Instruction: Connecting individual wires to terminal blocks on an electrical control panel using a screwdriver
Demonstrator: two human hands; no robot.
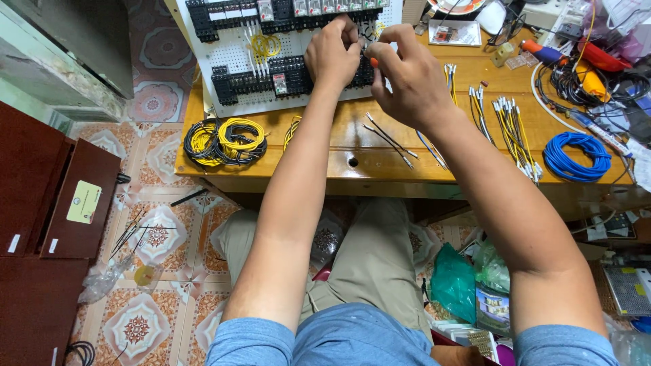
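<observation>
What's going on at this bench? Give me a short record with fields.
Setting: wooden workbench above a patterned tile floor
Left hand: fingers pinched at a white perforated panel carrying black terminal blocks
Right hand: beside the left hand, pinching something small and orange; what it is cannot be told
On the bench: yellow and black wire coils, blue wire coil, cut wires with white ends

My white perforated panel (pixel 237 51) lies flat on the wooden bench, rows of black terminal blocks (pixel 261 78) mounted across it, yellow wires looped between
</observation>
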